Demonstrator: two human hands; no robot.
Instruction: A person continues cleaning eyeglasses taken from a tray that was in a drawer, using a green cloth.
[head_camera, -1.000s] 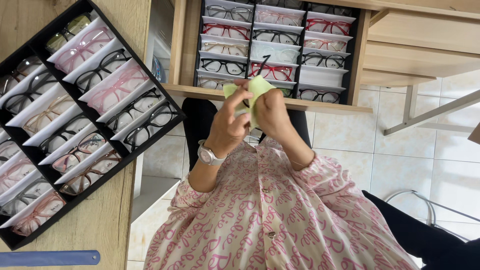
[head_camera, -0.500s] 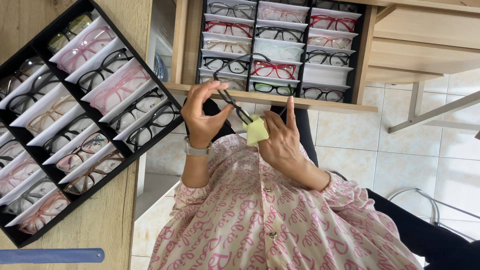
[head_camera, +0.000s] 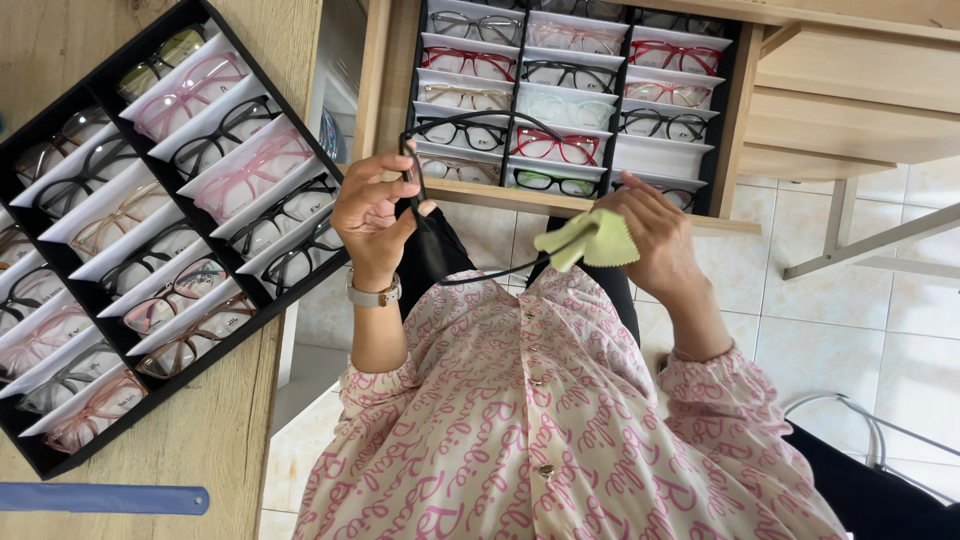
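Observation:
My left hand (head_camera: 375, 215), with a watch on its wrist, is shut on a pair of thin black glasses (head_camera: 470, 118), held up in front of an open drawer. One temple of the glasses trails down toward my lap. My right hand (head_camera: 655, 235) is a little apart to the right and pinches a folded yellow-green cleaning cloth (head_camera: 592, 240). The cloth does not touch the glasses. Both arms wear pink patterned sleeves.
A black display tray (head_camera: 60, 455) with several pairs of glasses lies on the wooden table (head_camera: 200, 460) at left. The wooden drawer (head_camera: 560, 202) ahead holds another tray of frames. A blue strip (head_camera: 100, 498) lies near the table's edge. Tiled floor and metal legs (head_camera: 860, 250) show at right.
A second ago both hands were together, with the cloth around the glasses. They have since parted: the left went left with the glasses, the right dropped right with the cloth.

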